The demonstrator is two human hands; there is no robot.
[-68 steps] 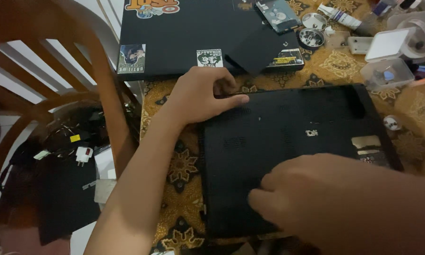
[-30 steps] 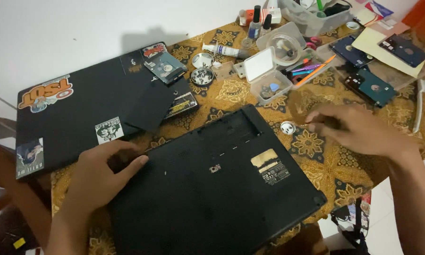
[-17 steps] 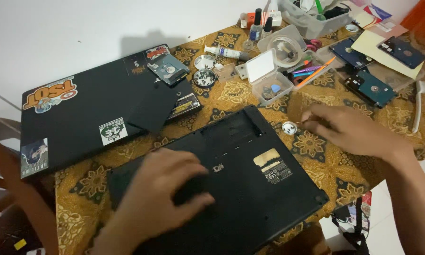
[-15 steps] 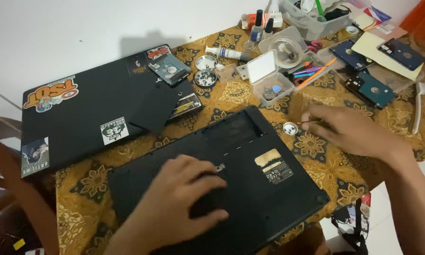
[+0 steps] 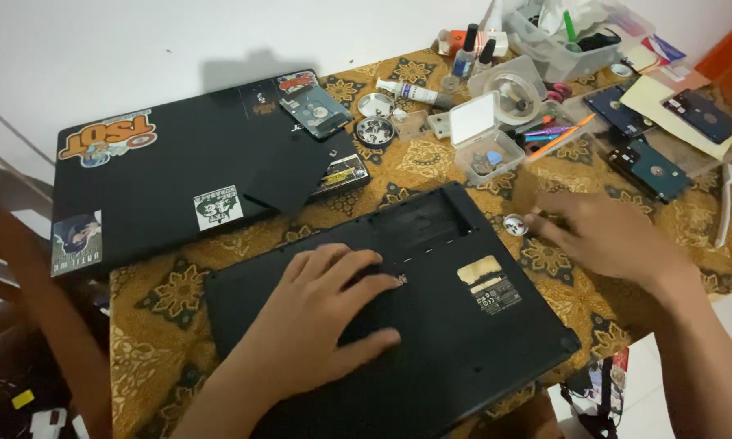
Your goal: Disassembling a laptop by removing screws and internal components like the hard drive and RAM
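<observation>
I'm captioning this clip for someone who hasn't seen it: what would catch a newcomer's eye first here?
First, the upturned black laptop at the near edge of the patterned tablecloth, with the left hand flat on its underside. The right hand reaches toward a small round silver part just beside it. Behind lies a second, closed laptop with stickers, and tools and bare hard drives crowd the far right.

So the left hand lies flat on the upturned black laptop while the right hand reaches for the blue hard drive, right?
Not quite. The head view shows the left hand flat on the upturned black laptop, but the right hand reaches for a small round silver piece on the cloth; the blue hard drive lies untouched.
</observation>
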